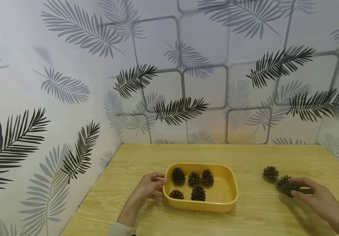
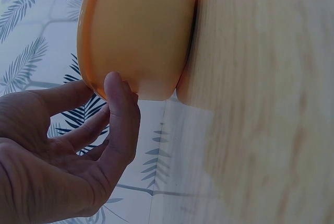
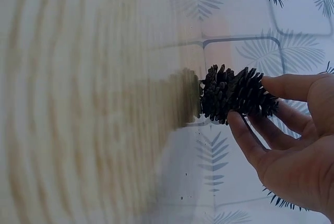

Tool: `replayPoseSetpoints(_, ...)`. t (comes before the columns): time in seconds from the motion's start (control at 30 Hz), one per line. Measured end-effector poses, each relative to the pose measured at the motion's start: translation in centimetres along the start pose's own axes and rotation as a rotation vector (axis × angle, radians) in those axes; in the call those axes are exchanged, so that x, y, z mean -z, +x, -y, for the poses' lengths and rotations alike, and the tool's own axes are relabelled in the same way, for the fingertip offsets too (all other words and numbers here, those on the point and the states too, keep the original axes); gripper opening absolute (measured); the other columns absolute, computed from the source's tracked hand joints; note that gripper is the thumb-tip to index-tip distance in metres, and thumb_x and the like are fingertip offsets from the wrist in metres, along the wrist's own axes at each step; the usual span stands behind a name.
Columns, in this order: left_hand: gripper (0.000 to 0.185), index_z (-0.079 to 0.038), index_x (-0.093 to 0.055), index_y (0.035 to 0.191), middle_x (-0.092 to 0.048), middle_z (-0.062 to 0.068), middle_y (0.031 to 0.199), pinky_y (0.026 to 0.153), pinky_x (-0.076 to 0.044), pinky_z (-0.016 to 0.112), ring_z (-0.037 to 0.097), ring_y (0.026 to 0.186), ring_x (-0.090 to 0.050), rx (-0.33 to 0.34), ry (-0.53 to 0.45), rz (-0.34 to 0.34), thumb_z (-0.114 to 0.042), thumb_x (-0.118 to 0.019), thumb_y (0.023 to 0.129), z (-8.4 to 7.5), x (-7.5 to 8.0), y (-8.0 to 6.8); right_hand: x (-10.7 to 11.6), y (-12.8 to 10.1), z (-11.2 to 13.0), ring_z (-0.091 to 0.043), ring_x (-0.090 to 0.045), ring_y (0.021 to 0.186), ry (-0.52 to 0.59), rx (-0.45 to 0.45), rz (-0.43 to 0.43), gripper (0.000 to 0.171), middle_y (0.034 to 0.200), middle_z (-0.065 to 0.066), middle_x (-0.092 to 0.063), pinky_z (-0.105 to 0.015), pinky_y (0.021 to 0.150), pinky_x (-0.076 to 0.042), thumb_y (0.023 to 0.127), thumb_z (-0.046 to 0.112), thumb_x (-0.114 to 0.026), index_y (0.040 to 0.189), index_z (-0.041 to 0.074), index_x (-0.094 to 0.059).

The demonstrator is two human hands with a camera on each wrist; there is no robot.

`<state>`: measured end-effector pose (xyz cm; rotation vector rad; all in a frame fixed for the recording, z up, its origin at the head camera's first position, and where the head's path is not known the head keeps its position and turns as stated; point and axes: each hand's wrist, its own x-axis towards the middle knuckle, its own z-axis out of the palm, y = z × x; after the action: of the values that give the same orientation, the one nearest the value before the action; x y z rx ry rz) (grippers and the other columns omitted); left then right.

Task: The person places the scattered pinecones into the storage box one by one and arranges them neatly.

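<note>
A yellow plastic basin sits on the table with several brown pine cones in its left and middle part. My left hand holds the basin's left end, thumb at the rim and fingers bent against the outer wall. Over the right side of the table, my right hand pinches a pine cone between thumb and fingers. In the right wrist view the gripped pine cone overlaps another one behind it. That second pine cone lies just beyond the fingertips.
One more pine cone lies farther back on the wood-grain table. Behind the table's far edge stands a wall with a feather-leaf pattern, and a similar wall runs along the left.
</note>
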<state>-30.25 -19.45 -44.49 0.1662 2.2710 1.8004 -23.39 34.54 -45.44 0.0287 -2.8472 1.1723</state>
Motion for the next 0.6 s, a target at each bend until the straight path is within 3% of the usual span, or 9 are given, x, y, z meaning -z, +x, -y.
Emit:
replayPoseSetpoints(0.27, 0.045, 0.002, -0.058, 0.142, -0.063, 0.023, 0.121, 0.065, -0.068, 0.038, 0.026, 0.088, -0.073, 0.001, -0.002, 0.002, -0.021, -0.067, 0.104, 0.12, 0.01, 0.04, 0.24, -0.16, 0.38, -0.055, -0.055, 0.119, 0.002, -0.047, -0.002, 0.067, 0.149, -0.039, -0.043, -0.046, 0.077, -0.059, 0.107, 0.045, -0.058, 0.149, -0.006, -0.045)
replayPoseSetpoints(0.6, 0.047, 0.002, -0.057, 0.143, -0.062, 0.023, 0.123, 0.065, -0.067, 0.037, 0.024, 0.088, -0.072, 0.005, -0.007, 0.015, -0.023, -0.067, 0.104, -0.10, 0.03, 0.00, 0.08, -0.41, 0.95, -0.062, -0.043, 0.130, 0.076, -0.044, -0.024, 0.071, 0.155, -0.038, -0.036, -0.063, 0.086, -0.054, 0.107, 0.046, -0.058, 0.153, -0.005, -0.042)
